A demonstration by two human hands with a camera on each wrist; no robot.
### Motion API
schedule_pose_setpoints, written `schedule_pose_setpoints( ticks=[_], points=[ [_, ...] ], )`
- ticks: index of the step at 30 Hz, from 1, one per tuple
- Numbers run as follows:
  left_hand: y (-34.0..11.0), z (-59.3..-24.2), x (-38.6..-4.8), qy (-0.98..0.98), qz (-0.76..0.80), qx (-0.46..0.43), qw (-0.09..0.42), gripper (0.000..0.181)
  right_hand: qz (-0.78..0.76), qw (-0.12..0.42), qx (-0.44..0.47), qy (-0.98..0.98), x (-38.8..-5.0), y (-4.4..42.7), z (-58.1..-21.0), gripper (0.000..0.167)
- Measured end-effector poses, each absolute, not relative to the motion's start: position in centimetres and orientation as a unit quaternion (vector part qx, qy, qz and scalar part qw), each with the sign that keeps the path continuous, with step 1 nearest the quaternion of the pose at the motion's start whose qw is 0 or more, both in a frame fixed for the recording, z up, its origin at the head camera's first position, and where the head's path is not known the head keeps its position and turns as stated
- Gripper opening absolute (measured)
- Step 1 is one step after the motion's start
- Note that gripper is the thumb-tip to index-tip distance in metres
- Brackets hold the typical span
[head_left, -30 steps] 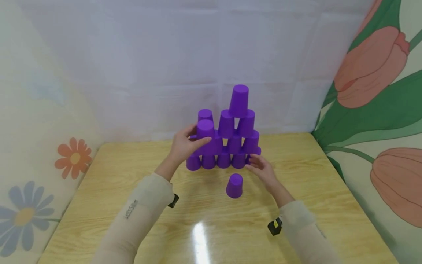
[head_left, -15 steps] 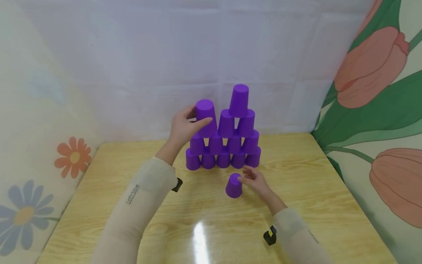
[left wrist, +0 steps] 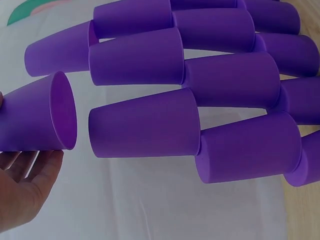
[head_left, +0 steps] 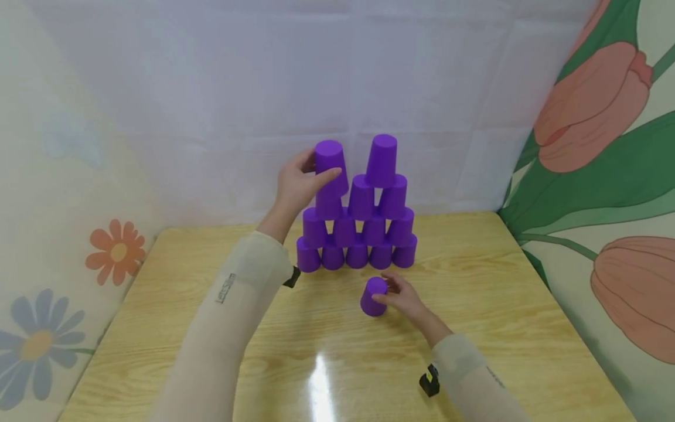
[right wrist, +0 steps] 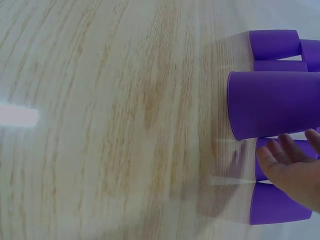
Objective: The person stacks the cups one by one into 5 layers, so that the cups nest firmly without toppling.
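Observation:
In the head view my left hand (head_left: pixel 299 183) holds a purple cup (head_left: pixel 330 164) upside down, thumb on the near side. A narrow gap in the left wrist view parts this cup (left wrist: pixel 27 117) from the cup below it (left wrist: pixel 142 125). The cups stand as an upside-down stack in rows, with one cup (head_left: pixel 382 159) highest at the right. In front of the stack a single purple cup (head_left: pixel 373 298) stands upside down on the table. Around its right side lies my right hand (head_left: pixel 406 300), fingers loosely spread, thumb at the near side; firm contact cannot be seen.
The wood-grain table (head_left: pixel 295 351) carries a bright light reflection near the front. A white cloth (head_left: pixel 237 117) hangs close behind the stack. Flower-printed walls (head_left: pixel 622 234) flank the table. Black wrist devices (head_left: pixel 429 382) sit at both cuffs.
My left hand has raised its cup from in front of the stack to above the left side. My right hand has moved from the stack's lower right to the single front cup.

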State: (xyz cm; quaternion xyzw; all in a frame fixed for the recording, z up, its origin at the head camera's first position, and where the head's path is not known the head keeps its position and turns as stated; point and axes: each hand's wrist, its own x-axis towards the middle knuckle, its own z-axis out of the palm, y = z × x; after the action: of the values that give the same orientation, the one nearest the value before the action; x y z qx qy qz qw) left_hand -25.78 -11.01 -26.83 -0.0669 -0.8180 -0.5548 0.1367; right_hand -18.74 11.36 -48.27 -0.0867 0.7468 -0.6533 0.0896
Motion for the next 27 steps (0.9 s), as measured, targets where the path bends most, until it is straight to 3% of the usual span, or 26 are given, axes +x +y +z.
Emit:
schedule_pose_setpoints(
  ticks=[10, 21, 27],
  points=[
    [-10.7, -26.4, -27.5, -0.805, -0.568, -0.072, 0.154, 0.059, -0.653, 0.075, -0.090, 0.748, -18.4, 10.6, -48.7, 0.047],
    [-9.7, -26.6, -28.8, -0.802, -0.570, -0.087, 0.159, 0.054, -0.650, 0.061, -0.096, 0.751, -18.2, 10.7, -49.0, 0.046],
    [-9.4, -26.9, -29.0, -0.806, -0.564, -0.087, 0.157, 0.054, -0.654, 0.069, -0.101, 0.746, -17.3, 10.5, -47.4, 0.044]
  ],
)
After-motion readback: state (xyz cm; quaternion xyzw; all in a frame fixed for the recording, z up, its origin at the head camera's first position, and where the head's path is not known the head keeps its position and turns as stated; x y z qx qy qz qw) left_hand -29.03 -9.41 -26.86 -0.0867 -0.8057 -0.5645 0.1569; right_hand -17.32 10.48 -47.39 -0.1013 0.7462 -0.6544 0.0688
